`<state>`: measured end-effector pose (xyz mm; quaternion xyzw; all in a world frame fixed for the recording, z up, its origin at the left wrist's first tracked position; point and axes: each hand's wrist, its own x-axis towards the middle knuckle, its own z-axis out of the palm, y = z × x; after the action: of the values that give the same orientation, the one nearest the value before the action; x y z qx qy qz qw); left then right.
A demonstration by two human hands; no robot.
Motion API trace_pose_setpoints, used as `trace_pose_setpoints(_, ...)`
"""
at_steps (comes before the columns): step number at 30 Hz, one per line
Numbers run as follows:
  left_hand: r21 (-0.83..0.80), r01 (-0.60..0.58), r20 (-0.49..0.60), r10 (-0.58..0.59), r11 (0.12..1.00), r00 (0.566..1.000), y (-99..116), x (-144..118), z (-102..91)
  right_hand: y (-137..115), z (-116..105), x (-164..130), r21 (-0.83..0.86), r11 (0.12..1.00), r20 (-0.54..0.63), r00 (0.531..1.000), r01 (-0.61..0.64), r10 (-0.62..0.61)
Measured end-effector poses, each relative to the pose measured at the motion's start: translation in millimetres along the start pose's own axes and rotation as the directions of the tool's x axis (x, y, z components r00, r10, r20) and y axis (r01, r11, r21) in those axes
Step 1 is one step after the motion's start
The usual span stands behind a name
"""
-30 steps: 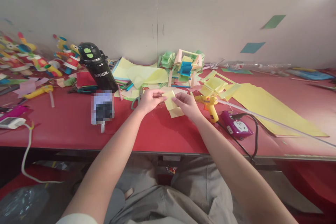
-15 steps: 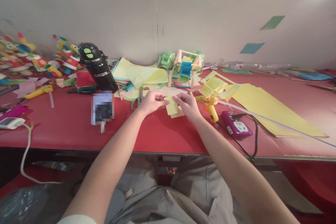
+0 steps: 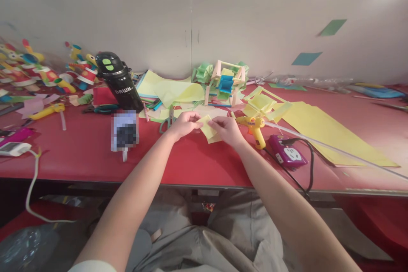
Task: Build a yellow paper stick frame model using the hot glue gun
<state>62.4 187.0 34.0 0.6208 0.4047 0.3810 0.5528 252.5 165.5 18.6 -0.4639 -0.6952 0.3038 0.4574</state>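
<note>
Both my hands meet over the middle of the red table point(image 3: 79, 153). My left hand point(image 3: 183, 124) pinches the left edge of a small yellow paper piece point(image 3: 208, 127), and my right hand point(image 3: 228, 129) pinches its right side. The paper is held just above the table, tilted, with another pale yellow piece point(image 3: 215, 139) lying under it. A yellow glue gun point(image 3: 255, 128) lies just right of my right hand. Green-handled scissors point(image 3: 165, 122) lie just left of my left hand.
A black bottle point(image 3: 117, 80) stands at back left, a blurred box point(image 3: 125, 131) before it. A paper-and-stick model point(image 3: 223, 83) stands behind my hands. Large yellow sheets point(image 3: 321, 129), a purple power socket point(image 3: 287, 155) with black cord, and colourful toys point(image 3: 38, 72) lie around.
The yellow paper piece has been turned and lowered slightly between my fingers; my hands have shifted a little closer together. Everything else on the table stays put.
</note>
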Motion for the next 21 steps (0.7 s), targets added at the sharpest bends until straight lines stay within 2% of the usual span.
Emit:
trace_pose_setpoints(3,0.136,-0.155,0.046,0.15,0.979,0.988,-1.5,0.3,0.7,0.0,0.7,-1.0,-0.009,1.0,0.034,0.999,-0.012,0.012)
trace_pose_setpoints(5,0.232,-0.253,-0.008,0.261,0.939,0.965,-2.7,1.5,0.7,-2.3,2.5,-1.6,0.023,0.999,0.048,0.998,-0.047,0.046)
trace_pose_setpoints(7,0.297,-0.269,-0.094,0.309,0.916,0.947,-3.6,3.0,0.2,-5.0,4.5,-1.7,0.065,0.995,0.062,0.995,-0.079,0.075)
trace_pose_setpoints(10,0.303,-0.237,-0.171,0.298,0.923,0.939,-3.6,4.6,-0.7,-7.9,6.1,-0.9,0.113,0.988,0.064,0.993,-0.105,0.098)
trace_pose_setpoints(13,0.257,-0.219,-0.185,0.27,0.941,0.945,-3.5,5.0,-1.2,-8.8,5.5,-0.4,0.126,0.983,0.06,0.99,-0.135,0.128)
trace_pose_setpoints(17,0.203,-0.192,-0.211,0.235,0.96,0.949,-5.1,4.6,-3.5,-6.6,3.5,-0.4,0.146,0.982,0.075,0.992,-0.116,0.106)
trace_pose_setpoints(21,0.188,-0.182,-0.136,0.209,0.965,0.968,-4.6,3.7,-7.8,-0.4,1.2,0.0,0.12,0.986,0.049,0.993,-0.116,0.111)
